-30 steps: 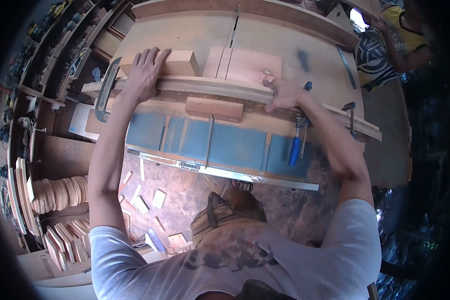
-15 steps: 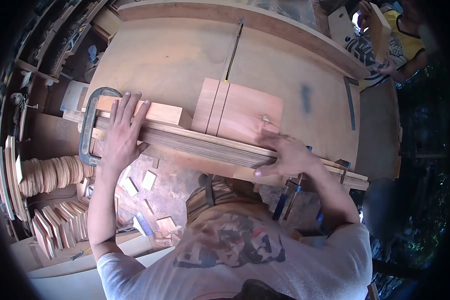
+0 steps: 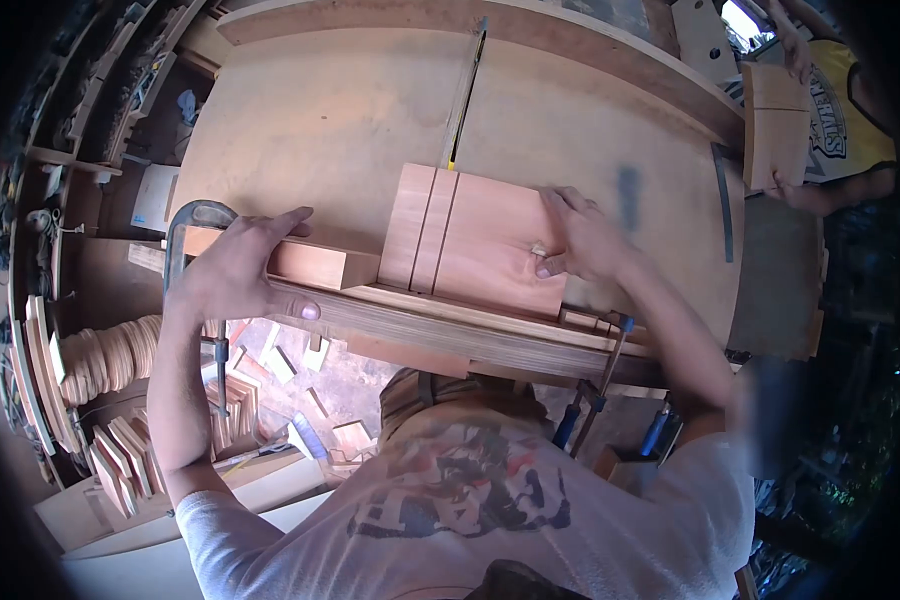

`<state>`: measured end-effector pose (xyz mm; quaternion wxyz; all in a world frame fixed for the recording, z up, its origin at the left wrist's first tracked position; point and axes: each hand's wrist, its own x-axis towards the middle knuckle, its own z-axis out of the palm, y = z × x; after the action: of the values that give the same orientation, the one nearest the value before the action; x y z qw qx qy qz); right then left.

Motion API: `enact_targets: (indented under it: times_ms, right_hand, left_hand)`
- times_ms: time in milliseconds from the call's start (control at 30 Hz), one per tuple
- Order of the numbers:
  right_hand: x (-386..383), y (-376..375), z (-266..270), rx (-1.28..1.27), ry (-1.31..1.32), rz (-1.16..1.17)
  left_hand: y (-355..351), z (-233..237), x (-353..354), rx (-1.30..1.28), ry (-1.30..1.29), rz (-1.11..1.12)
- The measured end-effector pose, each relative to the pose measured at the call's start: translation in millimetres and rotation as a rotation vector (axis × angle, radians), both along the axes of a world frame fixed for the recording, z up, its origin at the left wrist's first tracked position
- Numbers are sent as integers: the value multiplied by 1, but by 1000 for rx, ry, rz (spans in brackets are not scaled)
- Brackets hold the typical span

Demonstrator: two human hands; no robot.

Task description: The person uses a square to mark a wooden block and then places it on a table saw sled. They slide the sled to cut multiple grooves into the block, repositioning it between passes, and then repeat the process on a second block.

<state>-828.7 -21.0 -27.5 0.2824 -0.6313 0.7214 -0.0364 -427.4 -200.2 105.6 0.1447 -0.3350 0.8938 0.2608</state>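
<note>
A pinkish flat wooden board (image 3: 485, 235) with two dark parallel grooves lies against a long layered plywood fence (image 3: 450, 333). My right hand (image 3: 588, 240) grips the board's right side, thumb on its face and fingers at the far corner. A wooden stop block (image 3: 310, 265) rests along the fence on the left, next to a C-clamp (image 3: 180, 240). My left hand (image 3: 238, 265) is wrapped over the block and fence, its thumb on the near side. Ahead of the board, a narrow slot (image 3: 467, 100) runs through the plywood base (image 3: 320, 120).
A second fence (image 3: 570, 65) spans the far edge. Blue-handled clamps (image 3: 567, 425) hang at the near right. Offcuts (image 3: 282, 365) litter the floor; stacked wood pieces (image 3: 120, 360) stand left. At far right, another person holds a grooved board (image 3: 776, 125).
My right hand has moved from the near fence up onto the board's right edge. My left hand has shifted its hold, thumb now on the fence's near side. The other person's board has turned.
</note>
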Motion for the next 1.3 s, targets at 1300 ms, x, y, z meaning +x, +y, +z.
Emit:
enact_targets:
  times_ms: [1300]
  right_hand:
    - [59, 21, 45, -129, 78, 495]
  left_hand:
    - [-31, -42, 40, -633, 223, -288]
